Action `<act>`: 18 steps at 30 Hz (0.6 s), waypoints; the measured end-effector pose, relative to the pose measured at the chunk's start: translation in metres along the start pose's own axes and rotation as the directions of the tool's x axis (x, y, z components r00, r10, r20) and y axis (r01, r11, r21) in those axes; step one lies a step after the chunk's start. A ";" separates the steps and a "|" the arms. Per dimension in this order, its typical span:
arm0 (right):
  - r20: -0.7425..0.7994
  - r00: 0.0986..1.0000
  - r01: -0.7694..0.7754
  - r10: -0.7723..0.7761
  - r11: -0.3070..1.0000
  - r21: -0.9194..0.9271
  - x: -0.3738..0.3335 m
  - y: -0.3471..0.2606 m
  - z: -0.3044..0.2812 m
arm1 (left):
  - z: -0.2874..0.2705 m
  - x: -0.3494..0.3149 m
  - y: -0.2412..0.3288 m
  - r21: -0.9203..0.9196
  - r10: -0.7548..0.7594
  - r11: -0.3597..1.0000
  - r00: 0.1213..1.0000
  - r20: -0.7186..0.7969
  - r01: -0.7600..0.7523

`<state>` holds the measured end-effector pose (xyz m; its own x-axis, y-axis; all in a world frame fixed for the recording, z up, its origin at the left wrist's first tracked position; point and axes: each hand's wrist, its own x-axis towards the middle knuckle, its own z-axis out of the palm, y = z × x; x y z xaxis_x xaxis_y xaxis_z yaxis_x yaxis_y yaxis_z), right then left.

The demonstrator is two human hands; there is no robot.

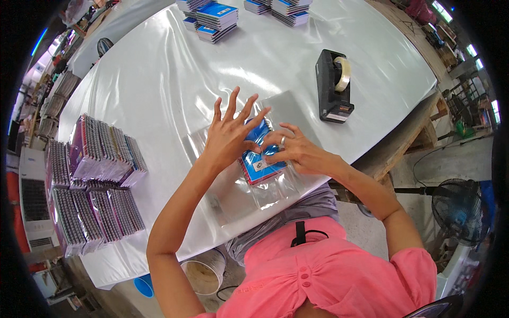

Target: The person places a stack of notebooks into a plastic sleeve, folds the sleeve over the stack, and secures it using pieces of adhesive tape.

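A small stack of spiral notebooks [263,165] with a blue cover lies on the table inside clear plastic wrap [273,195]. My left hand [229,137] is over its upper left side, fingers spread wide and thumb touching the wrapped cover. From the right, my right hand [299,152] rests on the same stack, its fingers bent but apart and a ring on one finger. The fingertips of my right hand sit close to my left thumb. Part of the blue cover is hidden under both hands.
A black tape dispenser [334,87] with clear tape stands at the far right. Wrapped bundles of spiral notebooks [98,185] are piled at the left. More blue notebooks [214,18] are stacked at the far edge. Below the near edge is a white bucket [205,273]; a fan [457,209] is at right.
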<state>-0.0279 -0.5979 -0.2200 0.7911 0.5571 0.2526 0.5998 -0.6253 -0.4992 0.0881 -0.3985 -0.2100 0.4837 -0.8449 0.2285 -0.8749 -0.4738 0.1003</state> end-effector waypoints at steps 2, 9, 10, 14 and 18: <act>-0.061 0.997 -0.053 0.051 0.998 -0.029 -0.003 -0.003 -0.002 | -0.002 0.006 0.002 -0.023 -0.050 0.998 0.998 0.030 0.050; -0.257 0.952 -0.163 0.166 0.986 0.036 -0.023 -0.005 -0.005 | -0.007 0.027 0.009 0.031 -0.121 0.993 0.965 0.231 0.117; -0.335 0.904 -0.250 0.268 0.964 0.094 -0.029 -0.001 -0.019 | -0.008 0.029 0.010 0.042 -0.121 0.993 0.955 0.272 0.114; -0.776 0.191 -0.639 0.601 0.677 0.366 -0.076 0.063 -0.082 | -0.005 0.051 0.020 0.040 -0.070 0.997 0.943 0.326 0.060; -0.265 0.063 -0.584 0.962 0.251 0.772 -0.085 0.097 -0.101 | 0.000 0.060 0.016 0.014 -0.112 0.993 0.890 0.442 0.118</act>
<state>-0.0248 -0.7617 -0.2061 0.6585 -0.7118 -0.2445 -0.4044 -0.0607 -0.9126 0.1028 -0.4567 -0.1943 0.5392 -0.8086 -0.2354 -0.8111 -0.5738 0.1131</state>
